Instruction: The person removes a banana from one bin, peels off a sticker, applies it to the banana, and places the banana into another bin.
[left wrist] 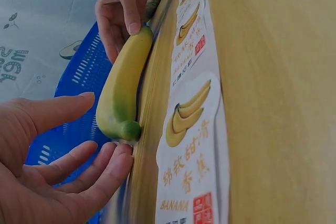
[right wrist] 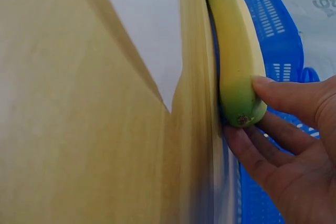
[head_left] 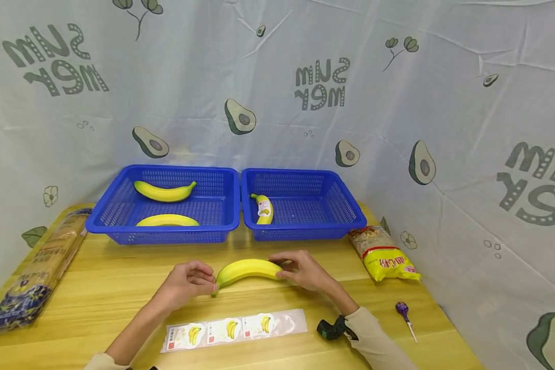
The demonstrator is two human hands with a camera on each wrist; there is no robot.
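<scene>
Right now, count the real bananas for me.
4: two in the left basket, one stickered in the right basket, one on the table between left hand and right hand.

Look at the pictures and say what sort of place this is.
Probably a makeshift sorting booth, not a kitchen: a wooden table hemmed in by avocado-print sheets, two blue baskets with bananas, and a sticker strip.
</scene>
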